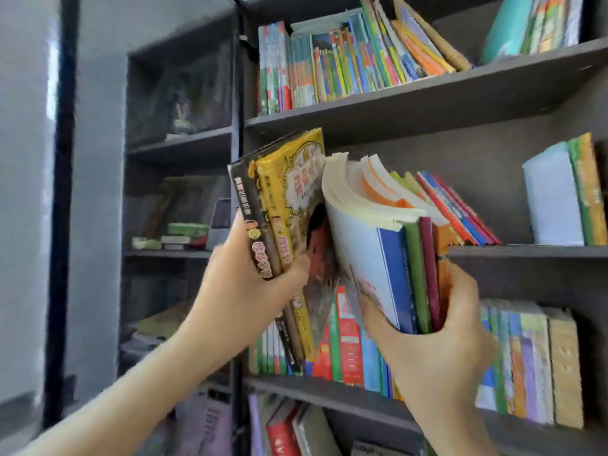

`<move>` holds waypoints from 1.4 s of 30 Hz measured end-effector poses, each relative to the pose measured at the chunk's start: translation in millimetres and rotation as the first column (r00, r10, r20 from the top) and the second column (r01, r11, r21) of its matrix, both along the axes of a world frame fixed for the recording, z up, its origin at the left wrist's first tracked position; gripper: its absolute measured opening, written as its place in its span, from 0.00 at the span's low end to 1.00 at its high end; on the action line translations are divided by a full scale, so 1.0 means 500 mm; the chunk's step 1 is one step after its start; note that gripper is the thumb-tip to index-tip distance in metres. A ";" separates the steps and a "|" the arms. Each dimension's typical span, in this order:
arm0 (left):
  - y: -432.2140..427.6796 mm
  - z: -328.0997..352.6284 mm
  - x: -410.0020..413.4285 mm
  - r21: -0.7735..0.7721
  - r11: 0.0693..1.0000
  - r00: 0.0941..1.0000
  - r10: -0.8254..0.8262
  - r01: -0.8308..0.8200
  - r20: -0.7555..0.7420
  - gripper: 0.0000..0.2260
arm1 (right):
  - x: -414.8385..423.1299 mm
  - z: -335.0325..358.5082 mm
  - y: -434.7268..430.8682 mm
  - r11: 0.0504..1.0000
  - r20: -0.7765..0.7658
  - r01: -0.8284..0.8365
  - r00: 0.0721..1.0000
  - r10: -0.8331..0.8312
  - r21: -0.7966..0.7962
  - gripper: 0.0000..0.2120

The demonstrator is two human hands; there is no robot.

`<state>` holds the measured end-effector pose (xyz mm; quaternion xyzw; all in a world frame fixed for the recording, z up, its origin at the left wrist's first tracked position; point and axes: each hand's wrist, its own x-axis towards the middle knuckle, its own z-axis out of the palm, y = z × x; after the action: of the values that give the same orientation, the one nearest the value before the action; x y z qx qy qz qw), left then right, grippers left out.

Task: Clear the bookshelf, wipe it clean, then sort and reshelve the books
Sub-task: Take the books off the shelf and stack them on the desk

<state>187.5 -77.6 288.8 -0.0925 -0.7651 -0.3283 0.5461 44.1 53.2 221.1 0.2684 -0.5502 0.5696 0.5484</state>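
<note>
Closest to me, my left forearm (131,390) angles up from the lower left toward the dark bookshelf (427,103), which fills most of my view. A narrower shelf unit (177,143) stands just left of it. On the bookshelf, the top row of books (345,60) partly slants, and a lower row (526,357) stands upright. I see two bundles held in front of the middle shelf, touching near their tops. My right hand (437,327) grasps the bigger bundle (388,258), with blue, green and red spines, from below, its pages fanning out above. My left hand (250,278) grips the smaller bundle (283,205), yellow and black covers, around its lower half. Behind them, a few thin books (460,212) slant on the middle shelf.
</note>
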 end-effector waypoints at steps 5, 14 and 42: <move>-0.090 -0.061 0.235 0.076 0.973 0.975 0.215 -0.219 0.054 0.20 | 0.232 -0.027 -0.139 0.976 -0.089 -0.186 0.976 0.197 0.114 0.33; -0.228 -0.132 0.555 0.143 0.788 0.801 0.593 -0.598 0.083 0.16 | 0.489 -0.086 -0.361 0.793 -0.022 -0.561 0.813 0.582 0.236 0.29; -0.799 -0.727 0.629 0.599 0.287 0.661 0.410 -0.747 0.628 0.19 | 0.590 -0.629 -1.006 0.180 0.640 -0.746 0.649 0.411 0.641 0.25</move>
<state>502.0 -477.0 -74.9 0.5257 -0.5768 -0.4298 0.4540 338.9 -449.9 -93.3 0.6007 -0.6906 0.4013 -0.0354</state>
